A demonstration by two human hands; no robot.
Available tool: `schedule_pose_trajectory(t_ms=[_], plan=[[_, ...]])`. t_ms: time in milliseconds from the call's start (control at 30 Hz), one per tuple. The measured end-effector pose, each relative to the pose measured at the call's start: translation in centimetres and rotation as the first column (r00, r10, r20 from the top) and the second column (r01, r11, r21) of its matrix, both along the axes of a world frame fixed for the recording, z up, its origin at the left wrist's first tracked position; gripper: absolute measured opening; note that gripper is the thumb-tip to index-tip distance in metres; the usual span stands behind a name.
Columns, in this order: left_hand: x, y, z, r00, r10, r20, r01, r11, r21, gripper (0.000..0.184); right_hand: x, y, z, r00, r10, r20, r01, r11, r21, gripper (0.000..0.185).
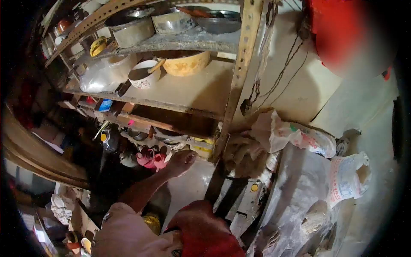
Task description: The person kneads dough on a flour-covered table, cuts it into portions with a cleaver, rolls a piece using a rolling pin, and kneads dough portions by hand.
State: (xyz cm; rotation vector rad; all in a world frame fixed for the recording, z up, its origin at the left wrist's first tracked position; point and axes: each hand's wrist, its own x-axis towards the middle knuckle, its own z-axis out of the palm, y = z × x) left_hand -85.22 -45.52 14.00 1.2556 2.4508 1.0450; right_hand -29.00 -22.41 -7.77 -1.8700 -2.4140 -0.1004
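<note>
My left hand (183, 162) reaches out to the lower part of the shelf rack, with its bare forearm crossing up from a pale sleeve. The fingers look curled in, and whatever they may hold is too dark and small to make out. Just left of the hand are pink plastic vessels (160, 161), close to the wrist. To its right, a yellow-and-white item (203, 146) sits at the foot of the rack post. Below the hand lies a pale smooth surface (190, 184). Red cloth (205, 229) shows at the bottom. My right hand is out of sight.
The metal rack (239, 64) holds pots (132, 32), a yellow basin (186, 63) and a white bowl (144, 75). Plastic sheeting (291, 188) and a white sack (344, 180) lie at right. Twisted cords (280, 70) hang by the wall. A bottle (109, 139) stands left.
</note>
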Motion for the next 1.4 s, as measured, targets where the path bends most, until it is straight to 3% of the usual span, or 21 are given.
schedule_pose_trajectory(t_ms=[100, 167, 200, 267, 400, 467, 533, 667, 700, 867, 900, 933, 1000, 1033, 1067, 1167, 1200, 1267, 1300, 1333, 1400], plan=[[-2.5, -4.0, -4.5, 0.954, 0.236, -0.186, -0.209, 0.966, 0.15, 0.025, -0.1, -0.5, -0.1, 1.0, -0.017, 0.012, 0.017, 0.999, 0.036, 0.07], [-3.7, -5.9, -1.3, 0.855, 0.444, 0.267, -0.458, 0.889, -0.013, 0.028, 0.2, -0.5, -0.2, 0.999, -0.032, 0.03, 0.03, 0.997, 0.073, 0.07], [-5.0, -8.3, -1.6, 0.709, 0.5, 0.497, -0.546, 0.836, -0.062, 0.03, 0.4, -0.4, -0.3, 0.999, -0.029, 0.035, 0.026, 0.996, 0.086, 0.07], [-10.0, -14.8, -9.1, 0.926, 0.365, -0.094, -0.302, 0.868, 0.394, 0.036, 0.5, 0.0, -0.4, 0.997, -0.039, 0.066, 0.03, 0.992, 0.121, 0.07], [-9.5, -13.9, 6.4, 0.751, 0.661, -0.005, -0.627, 0.715, 0.31, 0.026, 2.0, 0.9, -1.2, 0.993, 0.08, 0.082, -0.101, 0.949, 0.297, 0.078], [-16.4, -18.0, 4.9, 0.741, 0.669, 0.055, -0.586, 0.605, 0.539, 0.024, 1.4, 0.4, 0.2, 0.999, 0.048, 0.003, -0.048, 0.997, 0.066, 0.081], [-19.1, -18.9, 9.7, 0.753, 0.631, -0.184, -0.487, 0.724, 0.489, 0.024, 1.1, 0.5, 0.0, 0.999, 0.031, -0.039, -0.03, 0.999, 0.031, 0.08], [-24.1, -17.5, 16.9, 0.535, 0.58, -0.614, -0.514, 0.801, 0.309, 0.045, 0.4, -0.2, -0.4, 0.989, 0.025, -0.149, -0.027, 1.0, -0.013, 0.079], [-26.9, -17.8, 17.3, 0.61, 0.566, -0.554, -0.491, 0.819, 0.296, 0.056, 0.1, -0.8, -0.5, 0.983, 0.02, -0.182, -0.024, 0.999, -0.024, 0.079], [-34.4, -18.7, 19.5, 0.588, 0.452, -0.671, -0.381, 0.886, 0.263, 0.062, -2.6, -7.2, -2.2, 0.93, 0.021, -0.368, -0.077, 0.987, -0.14, 0.078], [-35.8, -19.0, 19.6, 0.571, 0.403, -0.716, -0.364, 0.905, 0.219, 0.062, -3.3, -8.2, -4.2, 0.977, 0.145, -0.157, -0.144, 0.989, 0.018, 0.072], [-37.1, -19.4, 19.6, 0.575, 0.401, -0.713, -0.362, 0.906, 0.218, 0.062, -4.8, -10.0, -4.1, 0.978, 0.141, -0.153, -0.14, 0.99, 0.017, 0.072], [-39.0, -20.4, 19.4, 0.53, 0.369, -0.764, -0.437, 0.89, 0.127, 0.06, -9.0, -14.8, -2.8, 0.716, -0.069, -0.694, -0.21, 0.927, -0.31, 0.073], [-39.3, -20.9, 19.3, 0.532, 0.37, -0.762, -0.437, 0.89, 0.127, 0.06, -9.7, -15.1, -2.6, 0.861, 0.28, -0.424, -0.351, 0.931, -0.099, 0.071], [-39.5, -21.5, 19.2, 0.527, 0.36, -0.77, -0.42, 0.898, 0.132, 0.051, -10.5, -15.7, -2.5, 0.862, 0.281, -0.422, -0.351, 0.931, -0.096, 0.071], [-38.5, -22.5, 19.3, 0.507, 0.309, -0.805, -0.329, 0.932, 0.15, 0.037, -14.9, -17.2, -1.1, 0.872, -0.025, -0.488, -0.293, 0.772, -0.564, 0.065], [-38.9, -22.7, 18.7, 0.507, 0.313, -0.803, -0.328, 0.932, 0.157, 0.037, -16.3, -17.9, -0.2, 0.872, -0.023, -0.489, -0.293, 0.776, -0.559, 0.065], [-39.9, -23.8, 16.9, 0.85, 0.41, -0.331, -0.303, 0.895, 0.328, 0.035, -18.2, -18.9, 1.8, 0.88, 0.063, -0.471, -0.336, 0.783, -0.524, 0.064], [-34.0, -23.5, 19.1, 0.496, 0.334, -0.801, -0.322, 0.928, 0.188, 0.027, -18.6, -18.7, 1.9, 0.88, 0.074, -0.47, -0.344, 0.78, -0.522, 0.064], [-34.2, -24.1, 17.9, 0.493, 0.342, -0.8, -0.333, 0.924, 0.19, 0.027, -19.0, -18.5, 1.8, 0.864, 0.04, -0.501, -0.358, 0.749, -0.557, 0.064], [-35.1, -24.5, 15.2, 0.923, 0.361, -0.133, -0.202, 0.748, 0.632, 0.023, -20.0, -17.6, 1.4, 0.829, -0.034, -0.558, -0.388, 0.684, -0.618, 0.064]])
